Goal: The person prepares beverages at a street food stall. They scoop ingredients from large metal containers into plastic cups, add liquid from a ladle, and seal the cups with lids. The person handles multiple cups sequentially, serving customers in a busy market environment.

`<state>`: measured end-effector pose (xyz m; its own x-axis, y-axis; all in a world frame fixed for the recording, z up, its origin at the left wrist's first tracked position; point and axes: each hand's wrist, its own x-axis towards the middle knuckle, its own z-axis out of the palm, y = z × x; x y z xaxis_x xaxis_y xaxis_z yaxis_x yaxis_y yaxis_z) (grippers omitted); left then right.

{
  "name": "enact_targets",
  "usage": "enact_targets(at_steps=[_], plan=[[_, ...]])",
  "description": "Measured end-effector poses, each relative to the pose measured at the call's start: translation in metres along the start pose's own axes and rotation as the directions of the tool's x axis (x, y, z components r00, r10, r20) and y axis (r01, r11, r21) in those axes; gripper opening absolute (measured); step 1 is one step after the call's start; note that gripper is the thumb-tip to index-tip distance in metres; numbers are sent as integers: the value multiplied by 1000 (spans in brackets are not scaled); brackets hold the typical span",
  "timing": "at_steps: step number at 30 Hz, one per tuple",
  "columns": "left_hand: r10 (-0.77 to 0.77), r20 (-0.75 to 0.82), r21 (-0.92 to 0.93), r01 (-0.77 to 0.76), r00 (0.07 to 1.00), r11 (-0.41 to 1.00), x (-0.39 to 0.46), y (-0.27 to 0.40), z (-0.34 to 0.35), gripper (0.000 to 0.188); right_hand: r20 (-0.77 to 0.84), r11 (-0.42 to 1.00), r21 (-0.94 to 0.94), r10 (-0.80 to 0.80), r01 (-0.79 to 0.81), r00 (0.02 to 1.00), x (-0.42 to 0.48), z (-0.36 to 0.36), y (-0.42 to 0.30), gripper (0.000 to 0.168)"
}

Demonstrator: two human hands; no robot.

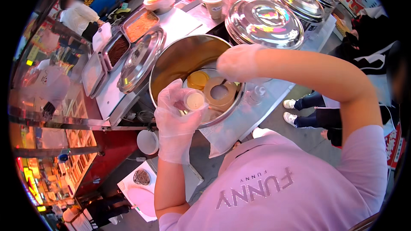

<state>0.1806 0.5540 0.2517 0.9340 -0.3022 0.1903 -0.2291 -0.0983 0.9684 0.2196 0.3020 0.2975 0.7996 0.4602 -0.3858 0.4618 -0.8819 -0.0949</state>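
My left hand (176, 115), in a thin clear plastic glove, holds a small clear plastic cup (195, 100). Pale cream-coloured contents show inside it. The cup is above the near rim of a large round steel pot (189, 46). Over the pot's far right side, my gloved right hand (239, 62) is closed in a fist. Just below it a short dark length of a utensil handle (224, 80) shows; the fist hides the rest. Down in the pot are a yellow round container (197, 80) and a tan ring-shaped piece (210, 91) around a pale round opening.
A steel lid (141, 61) leans left of the pot, beside trays of orange shreds (141, 25) and dark brown crumbs (118, 51). Lidded steel pots (265, 22) and filled cups (213, 4) stand beyond. People (308, 112) stand at the right; another person (78, 14) is behind the stall.
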Motion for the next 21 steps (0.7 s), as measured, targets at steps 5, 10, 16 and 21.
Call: enact_targets(at_steps=[5, 10, 16, 21], plan=[[65, 226, -48, -55, 972, 997, -23, 24, 22, 68, 156, 1000, -23, 23, -20, 988, 74, 47, -3, 24], [77, 358, -249, 15, 931, 968, -34, 47, 65, 64, 16, 999, 49, -14, 13, 1000, 80, 64, 9, 23], [234, 483, -265, -113, 844, 958, -18, 86, 132, 71, -842, 986, 111, 24, 128, 539, 4, 94, 47, 19], [342, 531, -255, -239, 776, 937, -9, 106, 221, 76, -808, 695, 589, 489, 412, 330, -106, 171, 30, 21]])
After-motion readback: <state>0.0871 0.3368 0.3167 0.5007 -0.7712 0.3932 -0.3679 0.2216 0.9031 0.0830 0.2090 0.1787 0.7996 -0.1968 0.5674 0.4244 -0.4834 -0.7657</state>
